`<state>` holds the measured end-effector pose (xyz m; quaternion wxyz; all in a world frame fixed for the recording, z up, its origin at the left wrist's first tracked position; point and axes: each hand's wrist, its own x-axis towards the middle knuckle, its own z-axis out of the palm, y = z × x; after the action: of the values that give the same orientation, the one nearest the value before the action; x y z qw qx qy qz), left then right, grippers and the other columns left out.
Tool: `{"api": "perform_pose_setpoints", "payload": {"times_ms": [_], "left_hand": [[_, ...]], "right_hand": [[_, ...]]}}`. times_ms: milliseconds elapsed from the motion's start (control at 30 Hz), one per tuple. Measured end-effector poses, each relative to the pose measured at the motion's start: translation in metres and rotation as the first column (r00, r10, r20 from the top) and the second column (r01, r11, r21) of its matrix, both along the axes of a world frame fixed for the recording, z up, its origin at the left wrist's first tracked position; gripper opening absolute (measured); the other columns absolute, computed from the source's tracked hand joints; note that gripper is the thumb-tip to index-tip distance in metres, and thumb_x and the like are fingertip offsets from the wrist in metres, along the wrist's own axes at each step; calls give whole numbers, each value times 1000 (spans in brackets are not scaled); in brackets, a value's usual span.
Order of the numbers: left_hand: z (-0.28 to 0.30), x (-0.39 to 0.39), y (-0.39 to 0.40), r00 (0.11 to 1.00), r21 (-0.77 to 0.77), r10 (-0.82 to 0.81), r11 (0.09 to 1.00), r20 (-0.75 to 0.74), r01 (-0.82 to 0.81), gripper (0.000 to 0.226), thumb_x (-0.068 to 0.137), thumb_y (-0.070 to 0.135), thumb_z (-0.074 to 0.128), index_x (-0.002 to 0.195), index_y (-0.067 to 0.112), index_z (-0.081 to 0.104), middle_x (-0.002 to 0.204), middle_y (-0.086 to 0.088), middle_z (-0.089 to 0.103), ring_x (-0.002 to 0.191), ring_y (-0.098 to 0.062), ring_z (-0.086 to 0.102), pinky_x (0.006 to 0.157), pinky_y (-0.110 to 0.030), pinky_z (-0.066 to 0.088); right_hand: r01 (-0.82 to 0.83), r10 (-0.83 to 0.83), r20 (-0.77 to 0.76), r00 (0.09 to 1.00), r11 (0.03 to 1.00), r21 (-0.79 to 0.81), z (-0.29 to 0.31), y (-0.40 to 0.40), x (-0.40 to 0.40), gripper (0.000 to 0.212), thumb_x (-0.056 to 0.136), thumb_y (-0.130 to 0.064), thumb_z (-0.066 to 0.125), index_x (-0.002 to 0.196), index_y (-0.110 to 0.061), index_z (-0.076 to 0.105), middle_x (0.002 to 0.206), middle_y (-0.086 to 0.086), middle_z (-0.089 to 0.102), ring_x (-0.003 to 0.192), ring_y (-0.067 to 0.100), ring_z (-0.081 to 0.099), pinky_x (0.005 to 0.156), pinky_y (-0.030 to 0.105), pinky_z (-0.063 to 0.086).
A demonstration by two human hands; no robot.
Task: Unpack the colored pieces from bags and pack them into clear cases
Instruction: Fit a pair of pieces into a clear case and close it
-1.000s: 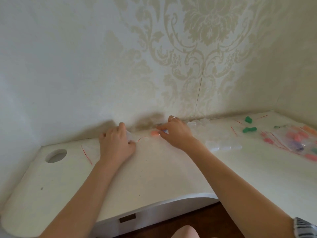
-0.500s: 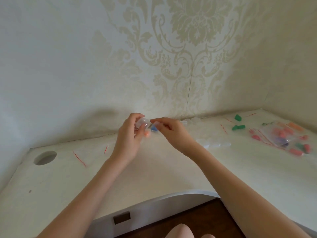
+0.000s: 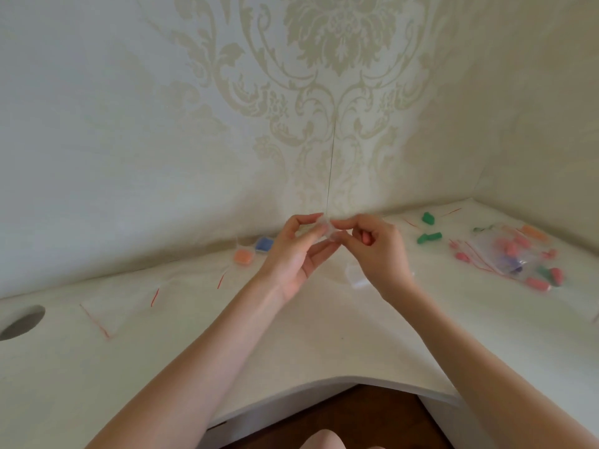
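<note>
My left hand [image 3: 298,251] and my right hand [image 3: 376,251] meet above the white desk [image 3: 291,335], both pinching a small clear case [image 3: 325,230] between fingertips. The case is transparent and hard to make out; whether it holds anything I cannot tell. On the desk behind my left hand lie an orange piece [image 3: 243,257] and a blue piece [image 3: 264,244], each in a clear case. More clear cases [image 3: 355,275] lie under my right wrist.
Two green pieces [image 3: 428,237] sit at the back right. A clear bag [image 3: 505,254] with pink, purple and green pieces lies far right, loose pink pieces around it. Empty red-edged bags [image 3: 107,314] lie at left, near a round cable hole [image 3: 22,322].
Both hands have lifted off the desk and come together with the clear case between them. The orange and blue pieces now lie uncovered on the desk.
</note>
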<state>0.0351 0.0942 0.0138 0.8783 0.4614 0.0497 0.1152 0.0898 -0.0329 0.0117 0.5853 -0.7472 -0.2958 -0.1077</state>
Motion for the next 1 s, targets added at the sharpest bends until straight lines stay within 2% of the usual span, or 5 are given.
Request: {"api": "perform_pose_setpoints", "payload": {"times_ms": [200,400,600,733,1000], "left_hand": [[-14,5,11,998,88,-6,996,-55,11,14,86,3,63,97,7,56,99,-19,68,99,-35,66,80,-31,57],[-18,7,14,981,479,195,859,19,-180,35,72,3,78,102,14,62,83,1,74,79,-11,68,77,-24,55],[-21,6,14,979,497,200,847,34,-190,31,72,7,80,99,11,66,101,-5,71,79,-14,70,85,-32,55],[-22,4,13,980,576,189,795,60,-189,31,73,15,80,101,20,68,110,1,68,90,-11,70,88,-28,53],[-24,6,13,974,613,202,758,103,-222,30,73,10,80,98,19,66,108,-6,68,85,-14,72,80,-25,54]], "right_hand": [[33,-27,102,994,997,-64,-21,3,4,14,83,-17,72,90,-28,67,57,-10,29,52,6,31,53,13,28],[-13,51,163,985,974,-228,-22,-1,7,39,83,-21,72,117,-37,63,60,-9,31,57,8,35,59,13,31],[-82,75,-166,983,996,-36,-19,-4,7,9,90,-21,63,98,-23,66,57,-9,35,54,4,32,52,15,30],[-89,67,-209,976,991,-96,-19,-4,6,16,92,-25,60,81,-15,64,56,-8,35,51,6,30,49,19,27],[-89,63,-170,983,984,-152,-19,-4,5,15,93,-21,57,85,-12,67,46,-15,32,47,4,30,47,14,25]]}}
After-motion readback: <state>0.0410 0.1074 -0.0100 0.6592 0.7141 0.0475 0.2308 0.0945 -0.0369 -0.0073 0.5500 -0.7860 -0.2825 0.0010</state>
